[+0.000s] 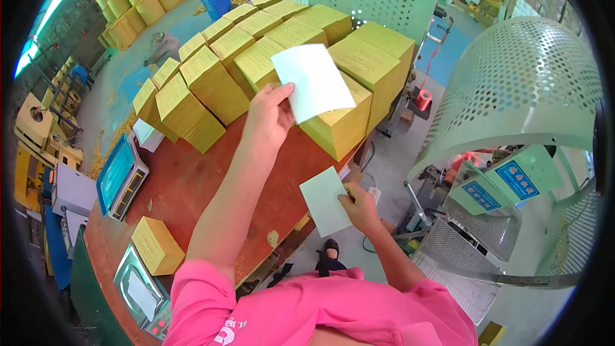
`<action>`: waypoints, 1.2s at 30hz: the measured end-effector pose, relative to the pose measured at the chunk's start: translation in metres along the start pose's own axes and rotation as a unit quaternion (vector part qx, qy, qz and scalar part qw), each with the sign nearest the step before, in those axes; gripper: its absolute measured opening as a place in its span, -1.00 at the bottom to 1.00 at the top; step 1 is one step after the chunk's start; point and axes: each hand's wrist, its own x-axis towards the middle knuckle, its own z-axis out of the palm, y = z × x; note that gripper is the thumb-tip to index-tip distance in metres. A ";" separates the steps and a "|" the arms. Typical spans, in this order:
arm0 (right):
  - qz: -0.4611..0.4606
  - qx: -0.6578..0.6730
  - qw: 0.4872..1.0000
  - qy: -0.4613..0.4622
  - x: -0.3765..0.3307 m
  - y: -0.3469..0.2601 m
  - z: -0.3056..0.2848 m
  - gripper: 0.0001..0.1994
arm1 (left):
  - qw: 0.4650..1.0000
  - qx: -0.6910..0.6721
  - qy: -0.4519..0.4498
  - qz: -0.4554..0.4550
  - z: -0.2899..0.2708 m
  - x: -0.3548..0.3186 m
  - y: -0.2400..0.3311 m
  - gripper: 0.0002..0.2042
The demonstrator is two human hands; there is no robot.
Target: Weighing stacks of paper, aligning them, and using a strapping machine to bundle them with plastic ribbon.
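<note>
Over the yellow paper stacks (208,77) at the far side of the red table (221,179), the left hand (272,106) holds up a white sheet (312,80). Grip: closed pinch, thumb on top near the sheet's left edge, remaining fingers bent and partly hidden. The sheet bows slightly, bright on its upper face; in this view it overlaps the nearest stack (343,138). Whether it touches that stack cannot be told.

Right hand (360,205): pinched shut on a paler second sheet (325,204), thumb at its right edge. This one hangs lower, beyond the table's right edge, above the floor. One leaf or several in each hand: not resolvable.

Surroundings: a blue-topped scale (122,173) on the table's left; nearer, a metal-pan scale (138,288) with white paper on it, a yellow block (155,247) just beside. A perforated machine guard (512,90) stands to the right.

Step, as judged: loose sheets are in hand, neither laid down; probably being placed or matched against the stacks. Next move, if placing: lower the left sheet flat, square its edges to a stack's top, then loosen the pinch, keeping the right sheet clear. Risk: the limp sheet may curl or land skewed.
</note>
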 end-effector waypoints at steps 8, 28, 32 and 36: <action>0.072 0.077 0.994 -0.022 -0.009 0.032 -0.011 -0.82 | 0.965 0.226 0.117 -0.062 -0.003 0.027 -0.032 -0.77; 0.070 0.204 0.975 -0.057 0.021 0.031 -0.035 -0.92 | 0.934 0.334 0.105 -0.073 0.009 0.016 -0.034 -0.69; 0.090 0.307 0.944 -0.079 0.024 0.032 -0.044 -0.94 | 0.917 0.377 0.102 -0.080 0.013 0.013 -0.033 -0.66; 0.089 0.468 0.878 -0.043 0.030 0.028 -0.047 -0.86 | 0.888 0.445 0.104 -0.043 0.010 0.013 -0.019 -0.61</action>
